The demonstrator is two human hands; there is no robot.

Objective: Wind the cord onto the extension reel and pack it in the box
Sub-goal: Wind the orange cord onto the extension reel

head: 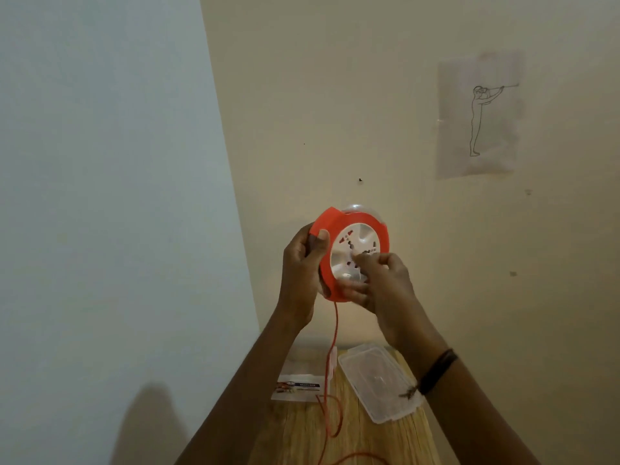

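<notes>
I hold a round extension reel (360, 229) with an orange rim and a white socket face up in front of the wall. My left hand (300, 266) grips its left edge, thumb on the orange rim. My right hand (382, 283) rests on the white face, fingers pinched at its lower centre. An orange cord (334, 333) hangs from the reel's underside down to the wooden table (379, 441), where it lies in loose loops. A clear plastic box (377, 380) with its lid on lies on the table below my right wrist.
A printed packaging card in a clear sleeve (298, 385) lies left of the box, with the cord passing over it. The table stands against a cream wall; a paper with a line drawing (479, 115) is taped high on the right.
</notes>
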